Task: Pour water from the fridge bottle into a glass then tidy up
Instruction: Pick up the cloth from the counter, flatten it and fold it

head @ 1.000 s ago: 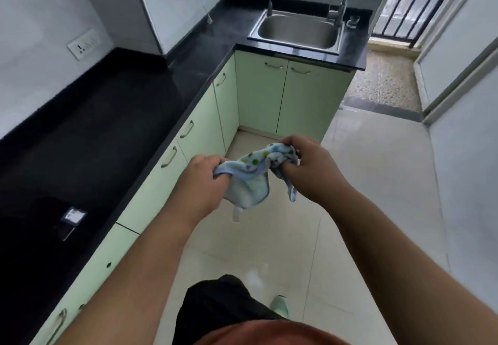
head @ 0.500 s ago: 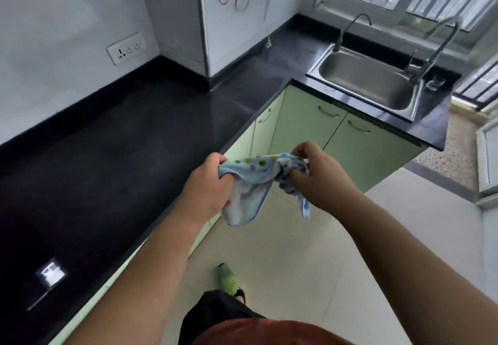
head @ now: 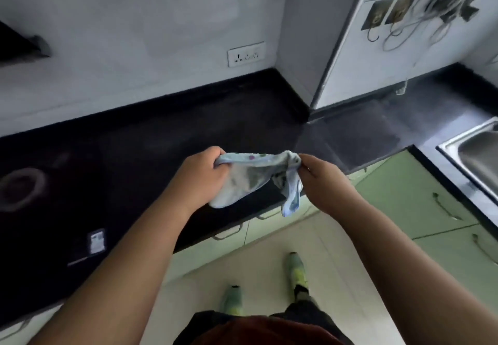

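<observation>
While both hands grip it, a pale blue spotted cloth (head: 250, 176) hangs stretched between them above the black desk (head: 140, 156) edge: left hand (head: 200, 177) fisted around one end, right hand (head: 322, 182) pinching the other.

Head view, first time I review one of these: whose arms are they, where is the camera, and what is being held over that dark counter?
The camera sits on a person's head, looking forward and down, so the arms are their own. The left hand and right hand each grip one end of a small blue dotted cloth, stretched between them above the black countertop. A steel sink shows at the right edge, and green cabinets below. No bottle or glass is in view.
</observation>
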{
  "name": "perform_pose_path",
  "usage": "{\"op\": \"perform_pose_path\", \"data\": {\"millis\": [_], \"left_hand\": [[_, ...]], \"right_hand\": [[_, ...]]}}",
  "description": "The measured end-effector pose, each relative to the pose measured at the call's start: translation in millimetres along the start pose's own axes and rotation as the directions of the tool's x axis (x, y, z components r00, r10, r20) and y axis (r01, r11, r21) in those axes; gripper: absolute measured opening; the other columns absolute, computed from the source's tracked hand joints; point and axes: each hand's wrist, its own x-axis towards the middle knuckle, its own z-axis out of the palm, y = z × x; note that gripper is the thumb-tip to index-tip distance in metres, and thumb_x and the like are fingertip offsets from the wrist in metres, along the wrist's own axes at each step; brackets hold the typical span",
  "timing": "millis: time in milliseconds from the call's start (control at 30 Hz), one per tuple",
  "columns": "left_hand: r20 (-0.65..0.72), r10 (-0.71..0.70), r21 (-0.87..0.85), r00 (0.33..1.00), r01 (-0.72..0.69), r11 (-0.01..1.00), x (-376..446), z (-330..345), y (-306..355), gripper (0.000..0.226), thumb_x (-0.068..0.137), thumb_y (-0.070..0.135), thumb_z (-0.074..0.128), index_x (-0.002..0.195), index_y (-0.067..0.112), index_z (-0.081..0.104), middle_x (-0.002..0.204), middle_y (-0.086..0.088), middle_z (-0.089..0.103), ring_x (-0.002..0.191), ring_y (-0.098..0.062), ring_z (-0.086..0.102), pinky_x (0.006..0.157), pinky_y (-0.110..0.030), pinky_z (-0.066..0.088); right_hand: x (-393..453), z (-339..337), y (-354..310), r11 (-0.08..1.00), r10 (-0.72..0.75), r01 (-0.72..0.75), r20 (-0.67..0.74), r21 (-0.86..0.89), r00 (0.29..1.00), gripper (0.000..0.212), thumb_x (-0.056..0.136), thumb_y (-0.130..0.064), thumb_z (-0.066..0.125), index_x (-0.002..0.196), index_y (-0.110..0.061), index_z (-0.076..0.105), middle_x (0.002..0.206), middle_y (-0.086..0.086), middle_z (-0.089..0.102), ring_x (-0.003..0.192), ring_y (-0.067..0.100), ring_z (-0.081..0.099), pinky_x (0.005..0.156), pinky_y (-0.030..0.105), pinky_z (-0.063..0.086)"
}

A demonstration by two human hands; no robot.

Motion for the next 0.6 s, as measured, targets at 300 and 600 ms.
{"op": "perform_pose_path", "data": {"millis": [300,600], "left_hand": [[-0.294,-0.257,0.018,0.921,0.275,0.961,3,-23,-11,0.014,0.100,0.042,0.051,0.101,0.036,0.063,0.088,0.011,0.070,0.078,-0.014,0.071,0.076,-0.044,0.061],[-0.420,-0.340,0.098,0.842,0.414,0.905,20,-23,-21,0.026,0.107,0.037,0.042,0.104,0.021,0.063,0.091,0.000,0.068,0.083,-0.020,0.065,0.075,-0.043,0.057]], "right_hand": [[112,3,-27,0.930,-0.116,0.002,0.291,0.367,0.950,0.026,0.106,-0.021,0.037,0.110,-0.033,0.060,0.102,0.013,0.070,0.070,0.031,0.078,0.070,0.051,0.065],[159,-3,-29,0.945,-0.248,0.317,0.462,-0.077,0.851,0.049,0.078,-0.065,0.076,0.107,-0.026,0.066,0.103,-0.002,0.066,0.088,0.017,0.067,0.072,0.032,0.052]]}}
